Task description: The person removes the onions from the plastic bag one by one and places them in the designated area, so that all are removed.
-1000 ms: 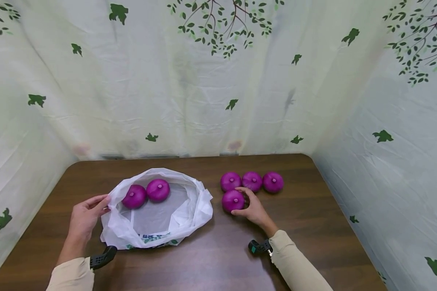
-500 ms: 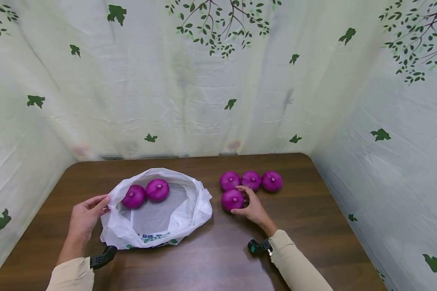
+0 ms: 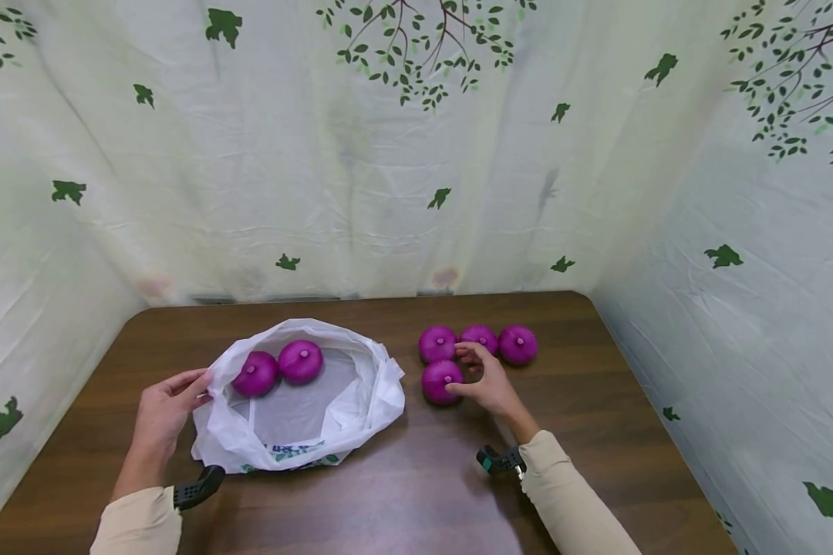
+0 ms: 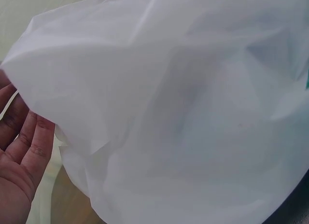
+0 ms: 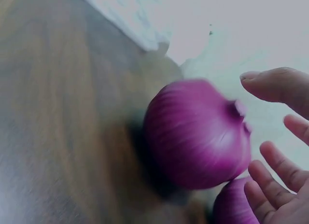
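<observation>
My left hand [image 3: 161, 416] pinches the left rim of a white plastic bag [image 3: 382, 401], which lies with its mouth spread wide. Inside the bag sit two purple onions, a left onion [image 3: 253, 376] and a right onion [image 3: 301, 361]. On the table to the bag's right is the front onion [image 3: 437, 382], with my right hand [image 3: 493, 389] just beside it. In the right wrist view the thumb and fingers stand apart from this onion [image 5: 193, 137], with nothing between them. The bag [image 4: 135, 113] fills most of the left wrist view.
Behind the front onion a row holds a left onion [image 3: 435, 344], a middle onion [image 3: 482, 335] and a right onion [image 3: 517, 344]. The brown wooden table [image 3: 416, 509] ends at a pale leaf-printed curtain [image 3: 389, 169] at the back and sides.
My right hand has let go of the front onion and drawn off slightly to the right, its fingers spreading. The left hand keeps its hold on the bag.
</observation>
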Demonstrator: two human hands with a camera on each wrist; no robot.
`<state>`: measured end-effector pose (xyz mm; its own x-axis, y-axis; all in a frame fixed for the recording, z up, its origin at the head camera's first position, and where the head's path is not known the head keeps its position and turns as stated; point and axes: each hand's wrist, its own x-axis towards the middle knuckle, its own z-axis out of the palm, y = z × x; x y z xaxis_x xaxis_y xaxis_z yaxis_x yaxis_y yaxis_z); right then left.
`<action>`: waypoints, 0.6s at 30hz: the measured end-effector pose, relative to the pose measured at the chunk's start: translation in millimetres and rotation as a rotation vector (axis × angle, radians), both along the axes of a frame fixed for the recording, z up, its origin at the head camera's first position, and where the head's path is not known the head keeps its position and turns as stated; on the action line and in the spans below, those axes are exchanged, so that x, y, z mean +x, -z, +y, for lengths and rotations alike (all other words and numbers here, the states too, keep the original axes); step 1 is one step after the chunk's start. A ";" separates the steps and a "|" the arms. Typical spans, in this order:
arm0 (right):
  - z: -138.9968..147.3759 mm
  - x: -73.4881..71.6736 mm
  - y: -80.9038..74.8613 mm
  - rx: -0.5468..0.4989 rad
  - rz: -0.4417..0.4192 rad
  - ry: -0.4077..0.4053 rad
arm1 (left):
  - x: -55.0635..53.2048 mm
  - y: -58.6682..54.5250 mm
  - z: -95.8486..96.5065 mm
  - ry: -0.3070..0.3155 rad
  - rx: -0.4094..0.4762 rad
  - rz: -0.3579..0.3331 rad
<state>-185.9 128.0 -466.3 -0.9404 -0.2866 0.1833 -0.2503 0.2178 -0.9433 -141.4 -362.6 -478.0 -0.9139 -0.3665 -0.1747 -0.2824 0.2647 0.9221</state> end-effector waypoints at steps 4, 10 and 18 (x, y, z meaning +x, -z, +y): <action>-3.8 -1.3 -9.8 -0.007 0.004 -0.023 | -2.0 5.5 -7.2 0.010 0.016 0.003; -11.7 -7.9 -10.8 -0.016 0.041 -0.072 | 2.2 2.1 -3.7 0.033 0.020 0.034; -30.3 -20.8 0.1 -0.038 0.025 -0.130 | 12.7 -18.4 11.6 0.001 0.012 0.017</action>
